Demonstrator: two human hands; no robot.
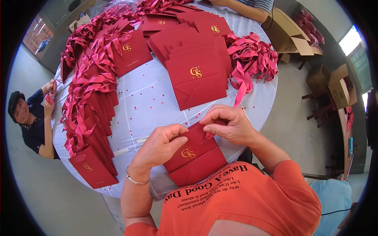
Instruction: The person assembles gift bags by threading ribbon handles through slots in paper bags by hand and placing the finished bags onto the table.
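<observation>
A flat dark red paper gift bag (203, 160) with a gold emblem lies at the table's near edge, against my orange shirt. My left hand (161, 144) is closed, with thumb and forefinger at the bag's upper left edge. Over its upper right edge, my right hand (231, 125) pinches a pink-red ribbon (208, 136), a short piece of which shows below the thumb. Just beyond my hands is a stack of similar bags (197, 76). Right of it sits a heap of loose ribbons (254, 57), one strand trailing down behind my right hand.
Ribbon-handled bags (92, 169) stand in a long row along the table's left side. Red dots (152, 98) are scattered on the white tablecloth (134, 118). A person (33, 122) at the left holds scissors (54, 87); another person's arm (246, 10) rests at the far edge. Cardboard boxes (285, 33) stand right.
</observation>
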